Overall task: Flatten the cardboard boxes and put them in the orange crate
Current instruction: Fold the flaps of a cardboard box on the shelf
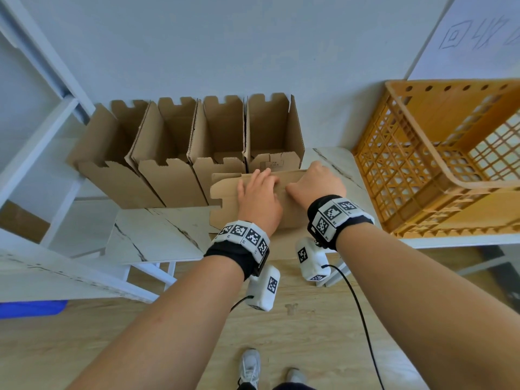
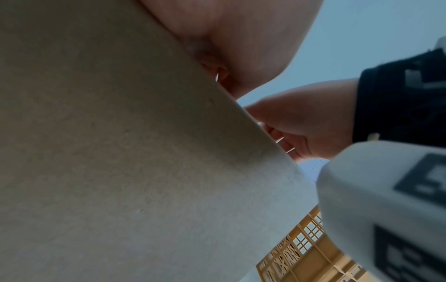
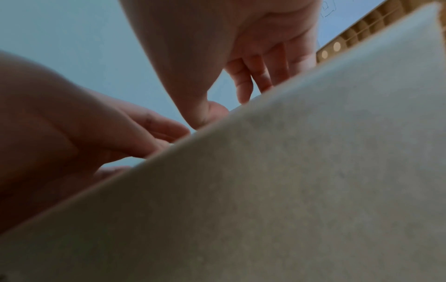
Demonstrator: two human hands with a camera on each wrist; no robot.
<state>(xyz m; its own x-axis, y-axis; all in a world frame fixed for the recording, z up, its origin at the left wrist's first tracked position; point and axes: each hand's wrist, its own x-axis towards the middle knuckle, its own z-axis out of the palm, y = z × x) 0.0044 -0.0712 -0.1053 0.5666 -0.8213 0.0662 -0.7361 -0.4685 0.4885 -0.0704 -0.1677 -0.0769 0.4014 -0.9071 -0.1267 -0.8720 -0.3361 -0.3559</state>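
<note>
A partly flattened cardboard box (image 1: 228, 192) stands on its edge at the front of the marble table (image 1: 157, 235). My left hand (image 1: 260, 190) lies against its near face with the fingers curled over the top edge. My right hand (image 1: 316, 178) grips the same edge further right, fingers behind the board. In the left wrist view the cardboard (image 2: 120, 152) fills the frame below my left palm (image 2: 241, 38) and my right hand (image 2: 301, 124). The right wrist view shows my right hand (image 3: 253, 47) and left hand (image 3: 84, 124) hooked over the board (image 3: 313, 171). The orange crate (image 1: 422, 170) stands empty to the right.
Several open, upright cardboard boxes (image 1: 180, 153) stand in a row along the wall behind the held one. White shelving (image 1: 36, 153) rises at the left. The crate's lattice shows in the wrist views (image 2: 301, 257) (image 3: 337, 45). Wooden floor lies below the table's front edge.
</note>
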